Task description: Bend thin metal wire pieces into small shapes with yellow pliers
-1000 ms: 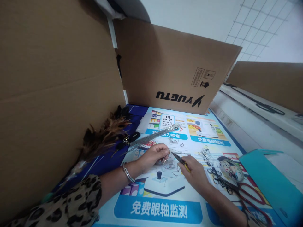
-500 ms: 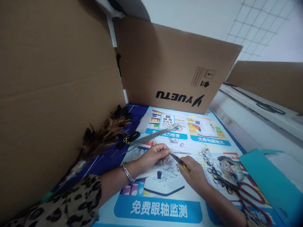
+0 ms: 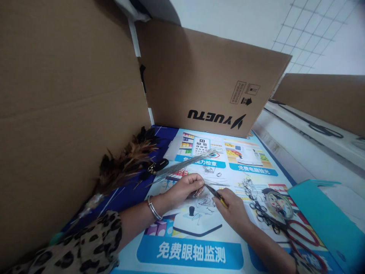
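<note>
My left hand [image 3: 186, 189], with a silver bangle [image 3: 154, 207] at the wrist, is closed in a pinch on a thin piece of wire [image 3: 199, 191]. From the other side, my right hand [image 3: 232, 208] is wrapped round pliers [image 3: 216, 195] with yellow-and-black handles. The pliers' jaws reach the fingertips of my left hand; whether they bite on the wire is too small to tell. Small bent wire pieces [image 3: 209, 205] lie under the hands. Behind them a bundle of straight silver wires [image 3: 188, 161] lies slanted across the printed sheet [image 3: 191, 251].
Brown feathers [image 3: 128, 156] and a black key fob [image 3: 161, 164] lie at left. To the right are dark rings [image 3: 264, 215], a roll of clear tape [image 3: 281, 205], red-handled scissors [image 3: 303, 233] and a turquoise box [image 3: 322, 220]. Cardboard panels [image 3: 211, 76] stand behind and at left.
Almost nothing differs. The pliers and my right hand have shifted very slightly left; my left hand keeps its pinch in the same place.
</note>
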`<state>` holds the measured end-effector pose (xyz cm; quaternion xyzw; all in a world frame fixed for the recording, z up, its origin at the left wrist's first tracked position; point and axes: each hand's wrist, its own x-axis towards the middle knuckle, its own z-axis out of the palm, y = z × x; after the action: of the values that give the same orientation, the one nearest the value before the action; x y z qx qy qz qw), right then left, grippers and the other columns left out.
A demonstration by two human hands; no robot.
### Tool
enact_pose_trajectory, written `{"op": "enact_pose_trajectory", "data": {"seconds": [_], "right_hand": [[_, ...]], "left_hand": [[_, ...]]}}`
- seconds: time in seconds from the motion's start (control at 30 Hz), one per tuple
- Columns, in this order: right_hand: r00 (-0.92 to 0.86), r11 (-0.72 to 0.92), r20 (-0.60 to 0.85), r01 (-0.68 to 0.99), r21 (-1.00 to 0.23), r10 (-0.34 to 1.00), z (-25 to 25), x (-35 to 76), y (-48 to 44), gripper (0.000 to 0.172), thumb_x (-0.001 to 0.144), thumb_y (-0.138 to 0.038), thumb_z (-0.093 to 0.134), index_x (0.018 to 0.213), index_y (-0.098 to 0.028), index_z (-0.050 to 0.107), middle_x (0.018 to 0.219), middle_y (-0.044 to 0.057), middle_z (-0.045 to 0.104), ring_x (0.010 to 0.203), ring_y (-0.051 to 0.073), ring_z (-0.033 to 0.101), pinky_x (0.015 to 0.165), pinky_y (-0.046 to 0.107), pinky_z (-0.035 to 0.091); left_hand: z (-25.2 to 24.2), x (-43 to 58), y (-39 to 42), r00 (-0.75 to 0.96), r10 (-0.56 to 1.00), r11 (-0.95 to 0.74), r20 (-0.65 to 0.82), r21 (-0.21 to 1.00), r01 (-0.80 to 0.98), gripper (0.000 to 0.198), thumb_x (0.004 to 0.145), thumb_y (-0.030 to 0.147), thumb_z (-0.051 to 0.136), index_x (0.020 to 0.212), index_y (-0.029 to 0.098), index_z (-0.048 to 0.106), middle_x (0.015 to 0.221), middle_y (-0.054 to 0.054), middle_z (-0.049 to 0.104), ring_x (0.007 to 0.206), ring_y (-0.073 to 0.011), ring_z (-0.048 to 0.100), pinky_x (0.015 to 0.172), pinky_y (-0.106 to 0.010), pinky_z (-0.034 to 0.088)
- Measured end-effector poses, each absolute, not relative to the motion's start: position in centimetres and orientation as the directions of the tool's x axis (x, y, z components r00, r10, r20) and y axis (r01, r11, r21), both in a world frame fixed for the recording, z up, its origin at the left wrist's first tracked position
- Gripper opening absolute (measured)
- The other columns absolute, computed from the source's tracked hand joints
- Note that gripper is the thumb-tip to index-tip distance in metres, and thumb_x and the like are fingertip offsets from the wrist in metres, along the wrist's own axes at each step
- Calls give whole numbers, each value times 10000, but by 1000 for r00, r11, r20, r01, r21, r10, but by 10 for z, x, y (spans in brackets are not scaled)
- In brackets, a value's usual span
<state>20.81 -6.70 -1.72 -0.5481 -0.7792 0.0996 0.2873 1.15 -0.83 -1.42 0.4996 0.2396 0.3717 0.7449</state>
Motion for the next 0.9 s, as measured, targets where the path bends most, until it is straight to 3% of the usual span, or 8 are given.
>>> {"op": "enact_pose_trajectory", "data": {"seconds": [0.9], "right_hand": [[-189,303,249,750,-588,950,-9,208,-68,106,829,-277,486,798,-204,556,746,2,579,697,145,535,616,235,386]], "left_hand": [[-17,8,-7,631,775,217,31,925,-312,167,779,277,591,766,122,531,633,-3,538,554,-73,473,539,-194,339]]}}
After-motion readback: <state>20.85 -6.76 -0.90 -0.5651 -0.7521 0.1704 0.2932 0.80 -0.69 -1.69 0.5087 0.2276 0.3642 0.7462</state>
